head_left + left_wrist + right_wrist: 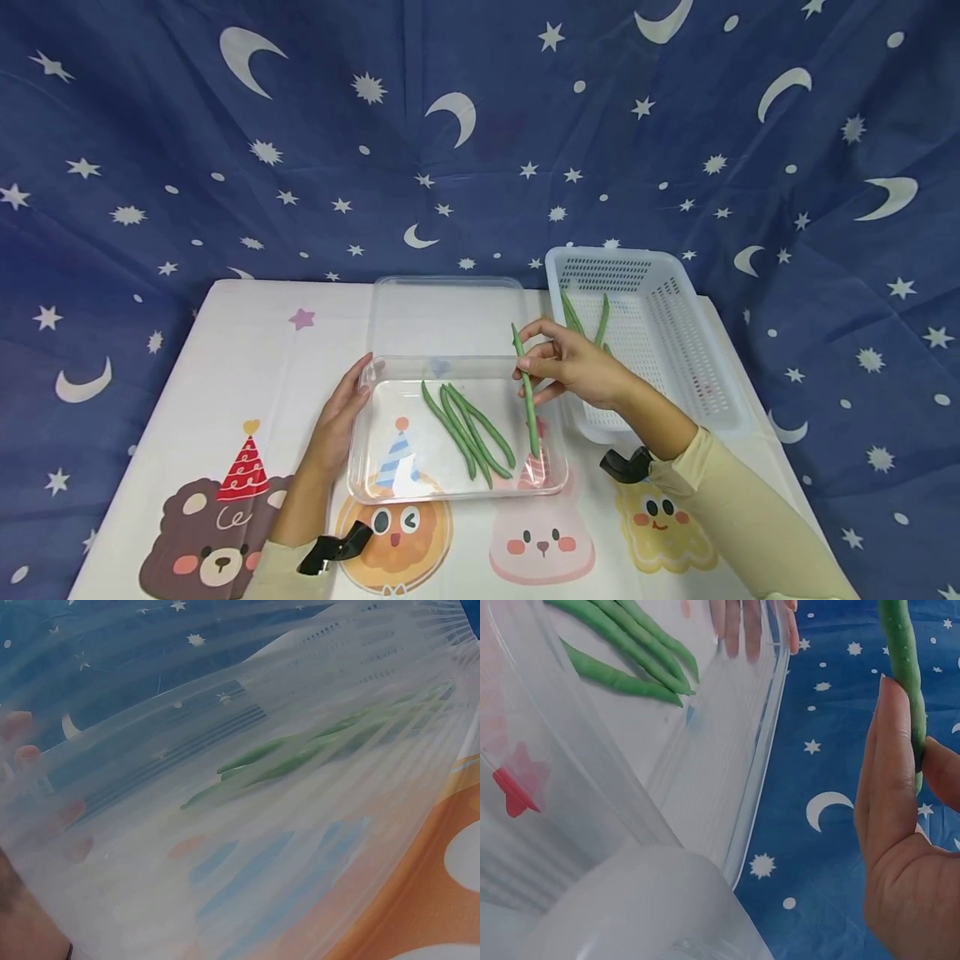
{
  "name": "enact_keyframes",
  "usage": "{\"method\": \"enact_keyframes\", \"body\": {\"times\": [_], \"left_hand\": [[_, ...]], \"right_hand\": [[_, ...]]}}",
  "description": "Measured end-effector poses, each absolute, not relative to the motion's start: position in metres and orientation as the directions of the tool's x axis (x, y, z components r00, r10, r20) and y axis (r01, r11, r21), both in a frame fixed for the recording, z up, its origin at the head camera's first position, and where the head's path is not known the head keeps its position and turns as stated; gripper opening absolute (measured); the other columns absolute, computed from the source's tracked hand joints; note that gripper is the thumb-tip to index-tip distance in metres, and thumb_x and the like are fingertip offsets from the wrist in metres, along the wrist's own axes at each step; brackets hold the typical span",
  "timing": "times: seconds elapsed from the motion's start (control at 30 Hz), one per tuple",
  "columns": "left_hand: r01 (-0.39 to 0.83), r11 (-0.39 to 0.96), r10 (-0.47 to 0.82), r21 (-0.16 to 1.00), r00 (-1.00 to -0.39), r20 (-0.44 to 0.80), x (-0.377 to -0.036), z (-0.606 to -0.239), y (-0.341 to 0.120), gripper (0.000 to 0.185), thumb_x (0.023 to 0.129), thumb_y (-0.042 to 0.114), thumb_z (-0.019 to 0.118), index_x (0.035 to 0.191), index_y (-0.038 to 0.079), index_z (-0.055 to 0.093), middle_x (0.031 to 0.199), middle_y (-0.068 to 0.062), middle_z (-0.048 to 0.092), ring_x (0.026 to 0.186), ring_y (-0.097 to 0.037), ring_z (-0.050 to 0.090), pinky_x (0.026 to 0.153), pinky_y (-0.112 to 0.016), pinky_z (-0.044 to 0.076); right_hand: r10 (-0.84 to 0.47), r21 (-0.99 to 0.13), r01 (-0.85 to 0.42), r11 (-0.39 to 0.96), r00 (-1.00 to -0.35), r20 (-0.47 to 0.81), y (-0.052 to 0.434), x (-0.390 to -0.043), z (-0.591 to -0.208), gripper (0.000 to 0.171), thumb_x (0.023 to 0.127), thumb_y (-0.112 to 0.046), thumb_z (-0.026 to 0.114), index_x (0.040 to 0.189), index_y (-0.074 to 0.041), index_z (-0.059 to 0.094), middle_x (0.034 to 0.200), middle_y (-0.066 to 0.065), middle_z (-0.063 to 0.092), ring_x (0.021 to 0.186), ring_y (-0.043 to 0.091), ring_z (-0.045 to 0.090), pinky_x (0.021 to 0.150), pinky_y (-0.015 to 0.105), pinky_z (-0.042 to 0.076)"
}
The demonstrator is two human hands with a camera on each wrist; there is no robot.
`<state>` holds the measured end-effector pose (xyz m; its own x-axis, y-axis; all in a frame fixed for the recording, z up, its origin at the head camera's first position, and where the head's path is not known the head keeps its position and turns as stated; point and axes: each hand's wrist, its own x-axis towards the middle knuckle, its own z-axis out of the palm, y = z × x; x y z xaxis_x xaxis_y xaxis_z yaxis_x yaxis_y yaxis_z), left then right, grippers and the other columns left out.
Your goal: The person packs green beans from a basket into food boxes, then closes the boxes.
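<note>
The right hand (564, 363) pinched one bean (527, 392) upright over the tray (372, 467), tip inside. Three beans (467, 427) lay in the tray; a few remained in the basket (675, 333). The left hand (341, 412) rested, fingers straight, against the tray's left edge.

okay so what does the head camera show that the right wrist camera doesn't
Only the head view shows the white basket with beans left in it, the lid behind the clear container, and the whole cartoon tablecloth. Only the right wrist view shows the fingertips pinching the bean up close. Both show the held bean, the right hand, the left hand and the beans in the container.
</note>
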<state>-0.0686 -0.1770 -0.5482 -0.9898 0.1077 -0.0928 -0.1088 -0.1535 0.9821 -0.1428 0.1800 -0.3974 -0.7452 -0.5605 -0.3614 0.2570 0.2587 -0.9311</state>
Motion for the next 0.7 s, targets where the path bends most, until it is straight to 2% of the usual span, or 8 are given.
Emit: {"method": "enact_keyframes", "body": {"times": [0.17,0.4,0.57,0.6,0.7], "left_hand": [[-0.113,-0.151,0.113,0.982,-0.989,-0.096,-0.0687,-0.5494,-0.1771,0.054,0.110,0.029,0.040,0.163,0.028,0.027,0.171,-0.001,0.022,0.158,-0.025,0.015,0.126,-0.054,0.015],[-0.114,-0.153,0.113,0.982,-0.989,-0.097,-0.0680,-0.5509,-0.1779,0.054,0.110,0.030,0.041,0.162,0.030,0.027,0.171,0.000,0.022,0.158,-0.024,0.016,0.125,-0.054,0.018],[-0.122,-0.144,0.116,0.982,-0.988,-0.105,-0.0665,-0.5515,-0.1785,0.054,0.110,0.030,0.041,0.162,0.029,0.027,0.171,0.001,0.021,0.158,-0.024,0.016,0.125,-0.049,0.020],[-0.119,-0.143,0.116,0.983,-0.988,-0.103,-0.0665,-0.5514,-0.1785,0.054,0.110,0.030,0.041,0.162,0.029,0.027,0.171,0.001,0.021,0.158,-0.023,0.015,0.124,-0.043,0.022],[-0.108,-0.143,0.114,0.984,-0.989,-0.092,-0.0679,-0.5510,-0.1785,0.054,0.110,0.029,0.041,0.162,0.028,0.027,0.171,0.001,0.020,0.159,-0.023,0.013,0.126,-0.045,0.018]], "right_hand": [[-0.570,-0.926,0.249,0.285,-0.733,-0.372,0.1774,-0.1404,-0.3976,0.041,0.102,-0.013,0.063,0.137,-0.007,0.042,0.099,0.014,0.070,0.080,0.021,0.072,0.071,0.044,0.064],[-0.600,-0.924,0.231,0.304,-0.707,-0.374,0.1734,-0.1381,-0.3971,0.041,0.103,-0.015,0.062,0.138,-0.005,0.042,0.096,0.010,0.070,0.081,0.022,0.072,0.077,0.055,0.060],[-0.608,-0.920,0.229,0.317,-0.696,-0.382,0.1726,-0.1377,-0.3978,0.036,0.103,-0.016,0.061,0.134,-0.010,0.045,0.096,0.009,0.070,0.083,0.022,0.073,0.078,0.057,0.060],[-0.612,-0.920,0.231,0.316,-0.692,-0.383,0.1722,-0.1378,-0.3980,0.036,0.104,-0.016,0.061,0.135,-0.009,0.045,0.096,0.009,0.070,0.082,0.023,0.073,0.077,0.056,0.060],[-0.624,-0.921,0.238,0.308,-0.681,-0.384,0.1701,-0.1383,-0.3992,0.036,0.103,-0.016,0.061,0.135,-0.009,0.045,0.096,0.010,0.069,0.081,0.023,0.073,0.074,0.052,0.062]]}}
